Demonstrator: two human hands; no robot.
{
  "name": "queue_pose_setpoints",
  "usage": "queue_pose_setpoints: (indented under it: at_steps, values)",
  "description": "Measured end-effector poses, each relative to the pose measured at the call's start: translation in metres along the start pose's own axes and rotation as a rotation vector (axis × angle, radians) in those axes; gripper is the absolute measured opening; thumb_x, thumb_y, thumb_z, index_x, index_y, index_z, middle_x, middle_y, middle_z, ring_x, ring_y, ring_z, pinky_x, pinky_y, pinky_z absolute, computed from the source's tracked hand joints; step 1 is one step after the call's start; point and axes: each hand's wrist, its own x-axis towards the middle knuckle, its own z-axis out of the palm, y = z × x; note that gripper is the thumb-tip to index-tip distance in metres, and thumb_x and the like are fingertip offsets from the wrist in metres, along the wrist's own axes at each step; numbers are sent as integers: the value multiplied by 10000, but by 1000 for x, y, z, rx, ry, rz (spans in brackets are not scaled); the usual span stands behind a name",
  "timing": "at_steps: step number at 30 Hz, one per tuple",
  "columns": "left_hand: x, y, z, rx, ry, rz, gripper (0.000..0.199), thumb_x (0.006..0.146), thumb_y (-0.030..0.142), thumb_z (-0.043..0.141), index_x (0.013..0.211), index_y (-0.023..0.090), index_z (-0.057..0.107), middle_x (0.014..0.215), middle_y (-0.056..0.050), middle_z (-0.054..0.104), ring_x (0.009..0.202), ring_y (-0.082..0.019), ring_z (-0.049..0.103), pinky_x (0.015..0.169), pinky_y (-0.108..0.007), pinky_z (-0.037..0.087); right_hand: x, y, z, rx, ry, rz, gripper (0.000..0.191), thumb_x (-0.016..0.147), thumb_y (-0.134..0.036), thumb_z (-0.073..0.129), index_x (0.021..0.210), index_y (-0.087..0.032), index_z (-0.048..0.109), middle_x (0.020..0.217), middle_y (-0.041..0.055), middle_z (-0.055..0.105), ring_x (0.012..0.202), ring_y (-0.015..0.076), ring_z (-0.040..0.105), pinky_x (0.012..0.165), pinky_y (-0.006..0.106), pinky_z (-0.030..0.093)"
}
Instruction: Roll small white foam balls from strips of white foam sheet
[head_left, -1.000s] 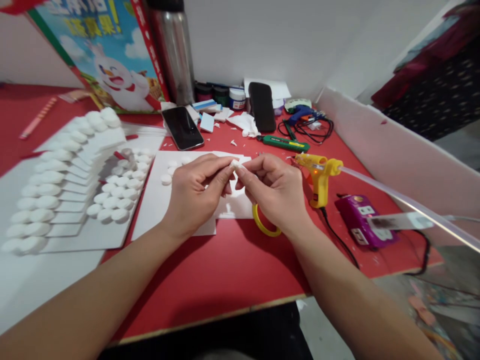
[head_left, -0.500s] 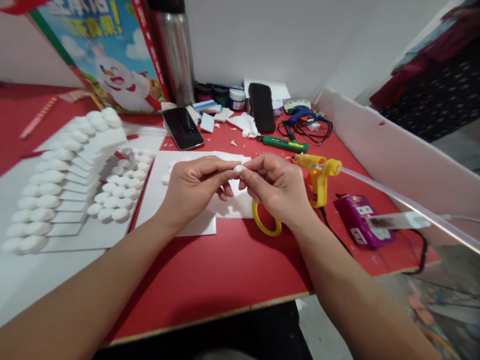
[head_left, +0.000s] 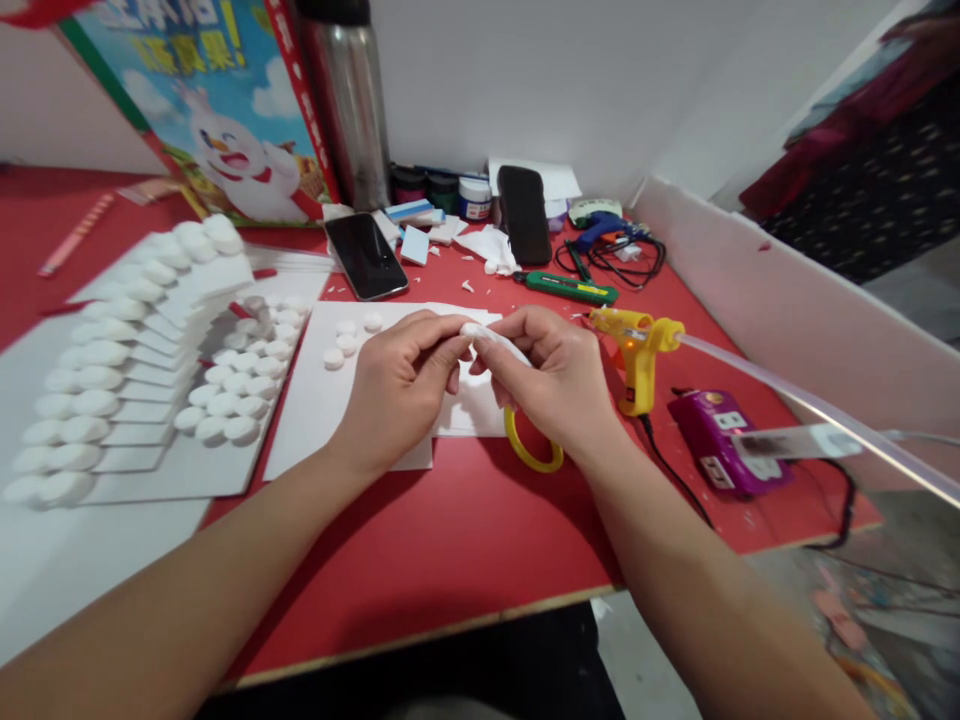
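Observation:
Between my two hands is a small, long white piece that looks like soft clay (head_left: 504, 342). My left hand (head_left: 409, 375) pinches its left end with thumb and forefinger. The thumb and fingers of my right hand (head_left: 551, 370) are closed around the rest of it, hiding part of its shape. Beneath the hands lie white boards (head_left: 307, 420), with several small white discs (head_left: 346, 345) on the left part. A yellow ring (head_left: 536, 455), perhaps a tape roll, rests on the red table below my right hand.
Rows of white rounded pieces on boards (head_left: 101, 378) and more discs (head_left: 225, 404) fill the left. A yellow glue gun (head_left: 637, 365) with a long glue stick stands right, near a purple box (head_left: 724, 440). Phones (head_left: 365, 257), a green cutter (head_left: 570, 288) and a steel bottle (head_left: 351, 115) are behind.
Both hands have turned and shifted slightly, and my left hand has moved a little right. More of the white piece shows along my right thumb. Discs behind the left hand are now uncovered.

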Motion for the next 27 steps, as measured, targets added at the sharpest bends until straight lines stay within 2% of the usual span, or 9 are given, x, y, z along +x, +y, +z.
queue_pose_setpoints:
  at_steps: [3, 5, 7, 9, 12, 15, 18, 22, 27]
  values:
    - [0, 2, 5, -149, 10, -126, 142, 944, 278, 675, 955, 195, 789, 642, 15, 612, 541, -105, 522, 558, -250, 461, -3, 5, 2, -304, 99, -148, 185, 899, -333, 709, 800, -209, 615, 662, -4, 655, 565, 119, 551, 532, 257, 390]
    - [0, 1, 7, -198, 18, -174, 126, 925, 264, 691, 922, 184, 788, 609, 23, 591, 532, -104, 512, 550, -249, 450, -3, 5, 2, -417, 133, -196, 167, 877, -294, 710, 777, -209, 606, 645, -9, 632, 560, 116, 526, 544, 260, 381]
    - [1, -1, 7, -195, 5, -186, 124, 921, 255, 690, 916, 179, 788, 609, 23, 589, 530, -102, 506, 549, -249, 445, -2, 2, 1, -303, 81, -97, 202, 863, -330, 733, 775, -205, 600, 638, -9, 633, 522, 112, 526, 515, 254, 394]
    - [3, -4, 3, -164, -12, -164, 130, 924, 254, 685, 942, 184, 794, 627, 20, 599, 534, -101, 502, 550, -249, 441, 2, -2, -4, 2, -45, 111, 274, 856, -430, 753, 830, -197, 612, 689, 15, 686, 517, 131, 597, 489, 257, 451]
    - [7, -9, -6, -102, -28, -83, 158, 937, 253, 671, 1007, 205, 803, 667, 15, 620, 559, -107, 514, 577, -254, 445, 10, -6, -15, 419, -217, 385, 424, 870, -595, 699, 951, -183, 639, 800, 78, 756, 620, 204, 721, 516, 298, 555]
    - [9, -10, -12, -32, -79, 1, 179, 952, 251, 650, 1027, 205, 806, 712, 6, 643, 581, -110, 535, 615, -259, 455, 16, -6, -24, 571, -322, 530, 429, 933, -584, 610, 984, -162, 667, 863, 122, 777, 700, 230, 750, 534, 307, 585]
    - [9, -8, -14, -18, -137, 43, 183, 953, 227, 639, 1026, 187, 802, 769, -10, 660, 604, -112, 557, 622, -259, 457, 16, -4, -26, 620, -375, 579, 338, 963, -470, 603, 1026, -150, 690, 887, 117, 772, 674, 192, 715, 501, 267, 555]
    - [9, -6, -13, -30, -148, 50, 186, 951, 185, 629, 1023, 172, 799, 767, -10, 642, 600, -104, 546, 593, -251, 440, 13, -6, -23, 625, -356, 529, 208, 900, -347, 731, 977, -157, 698, 820, 38, 709, 579, 104, 593, 446, 205, 446]
    - [9, -5, -12, -51, -126, 13, 170, 946, 198, 645, 987, 191, 810, 740, -3, 640, 587, -95, 528, 571, -238, 426, 12, -8, -22, 631, -361, 504, 265, 815, -332, 829, 933, -149, 679, 799, 3, 646, 535, 57, 503, 463, 196, 366]
